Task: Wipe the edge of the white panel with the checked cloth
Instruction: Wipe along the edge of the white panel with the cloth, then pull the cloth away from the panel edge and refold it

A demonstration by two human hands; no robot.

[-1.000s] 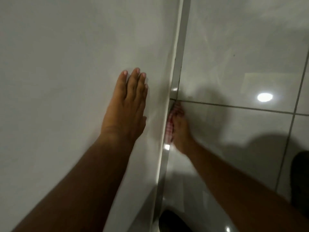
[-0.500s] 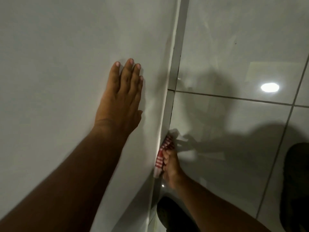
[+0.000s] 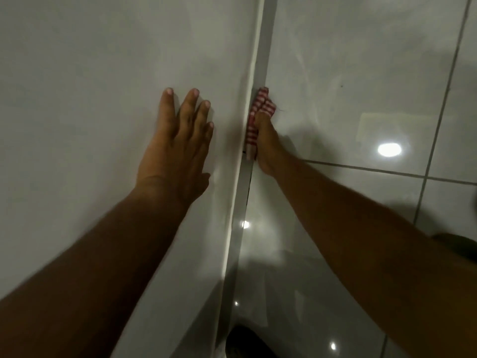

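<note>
Hands: two in view, both yours, reaching up from the bottom corners of the frame.
Left hand (image 3: 178, 148): lies flat on the white panel (image 3: 103, 99) at centre left, palm down, four fingers spread a little and the thumb tucked at the lower right; it holds nothing.
Right hand (image 3: 267, 148): just right of centre, closed around the checked cloth (image 3: 258, 115) and pressing it sideways against the panel's edge (image 3: 245, 151).
Cloth: one, red and white, bunched; its upper end sticks out above your fingers and a strip of it runs down between your hand and the edge.
Panel: one, filling the left half of the frame; its edge runs as a pale strip from top centre down to the bottom centre.
Floor tiles (image 3: 361, 73): glossy pale ones on the right half, with grey grout lines (image 3: 387, 171) crossing at the right.
Light spots: one large reflection (image 3: 389, 150) at the right, and smaller ones low in the centre.
Dark shape (image 3: 245, 342): one at the bottom centre beside the edge; you cannot tell what it is.
</note>
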